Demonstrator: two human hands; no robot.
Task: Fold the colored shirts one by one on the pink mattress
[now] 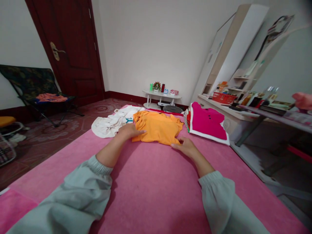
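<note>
An orange T-shirt (158, 126) lies spread and slightly wrinkled on the pink bed cover (156, 191). At its left edge, my left hand (128, 131) has the thumb over the cloth, with the other fingers mostly hidden. My right hand (186, 147) pinches the near right corner between thumb and fingers. White clothing (107, 126) with a teal mark lies loosely heaped to the left, partly behind my left hand. To the right, a stack of folded clothes has a magenta garment (208, 120) on top, with a white one under it.
A dressing table (234, 112) with a red basket (223, 97) and several bottles stands on the right. Beyond the bed is a low white table (162, 94) with small items. A camouflage folding chair (31, 81) holding clothing is near the dark red door (70, 52).
</note>
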